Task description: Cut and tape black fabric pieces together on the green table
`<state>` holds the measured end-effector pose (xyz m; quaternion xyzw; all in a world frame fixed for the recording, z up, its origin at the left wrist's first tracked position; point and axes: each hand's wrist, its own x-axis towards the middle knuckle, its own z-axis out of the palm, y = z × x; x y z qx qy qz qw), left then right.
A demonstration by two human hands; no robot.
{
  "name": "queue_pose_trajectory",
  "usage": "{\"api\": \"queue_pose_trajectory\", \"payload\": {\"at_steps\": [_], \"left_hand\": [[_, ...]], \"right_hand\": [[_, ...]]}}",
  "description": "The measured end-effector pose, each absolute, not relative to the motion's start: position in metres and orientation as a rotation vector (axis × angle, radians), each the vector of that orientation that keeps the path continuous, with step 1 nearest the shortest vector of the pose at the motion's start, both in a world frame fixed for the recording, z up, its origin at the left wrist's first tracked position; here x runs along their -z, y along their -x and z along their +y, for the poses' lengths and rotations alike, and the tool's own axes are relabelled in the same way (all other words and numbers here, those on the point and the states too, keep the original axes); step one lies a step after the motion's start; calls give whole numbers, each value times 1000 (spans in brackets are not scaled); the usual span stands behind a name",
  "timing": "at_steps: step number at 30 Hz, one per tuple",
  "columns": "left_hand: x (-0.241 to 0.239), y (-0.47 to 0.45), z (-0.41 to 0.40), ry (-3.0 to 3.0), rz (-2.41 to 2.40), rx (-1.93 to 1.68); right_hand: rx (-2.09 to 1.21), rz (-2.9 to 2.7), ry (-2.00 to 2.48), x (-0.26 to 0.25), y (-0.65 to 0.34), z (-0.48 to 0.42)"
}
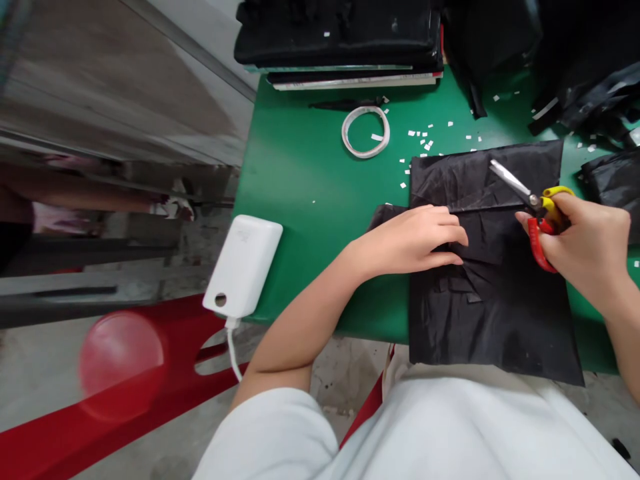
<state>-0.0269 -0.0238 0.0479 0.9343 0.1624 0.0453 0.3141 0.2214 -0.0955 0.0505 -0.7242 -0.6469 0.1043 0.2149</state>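
Observation:
A black piece of fabric (500,313) lies flat on the green table (305,193) and hangs over its near edge. My left hand (415,240) rests on the fabric's upper left part, fingers curled and pressed on a fold. My right hand (585,250) grips a pair of scissors (530,200) with red and yellow handles. Their metal blades point up and left over the fabric near its top edge.
A white power bank (244,267) with a cable sits at the table's left near corner. A white tape loop (366,131) and scattered white scraps (425,140) lie farther back. Stacked black material (340,33) and black bags (600,87) line the far side. A red stool (120,373) stands below.

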Motion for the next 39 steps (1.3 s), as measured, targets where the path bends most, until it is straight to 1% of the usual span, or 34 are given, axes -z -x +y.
{"api": "queue_pose_trajectory", "payload": {"at_steps": [3, 7, 12, 16, 19, 22, 23, 26, 29, 33, 39], "left_hand": [[-48, 27, -24, -2442, 424, -145], [-48, 27, -23, -2483, 404, -174], [-50, 27, -23, -2459, 401, -156], [-53, 26, -25, -2349, 451, -203], [-55, 24, -27, -2224, 471, -260], [-58, 22, -28, -2107, 518, -333], [-58, 22, -29, -2075, 545, -353], [-60, 18, -31, -1981, 628, -388], [-60, 16, -34, -1862, 681, -412], [-58, 15, -34, -1830, 704, -395], [-56, 16, -31, -2103, 721, -407]], "right_hand": [[-158, -1898, 1991, -44, -227, -91], [-193, -1977, 1852, -39, -230, -88], [-104, -2050, 1782, -39, -231, -88], [-153, -2090, 1772, -36, -232, -88], [-120, -2080, 1746, -37, -231, -89], [-70, -2003, 1625, -43, -225, -91], [-78, -1964, 1557, -46, -223, -93], [-282, -1972, 1354, -53, -218, -97], [-419, -2047, 1283, -53, -214, -99], [-415, -2140, 1348, -48, -210, -100], [-365, -2205, 1328, -42, -209, -99]]}}
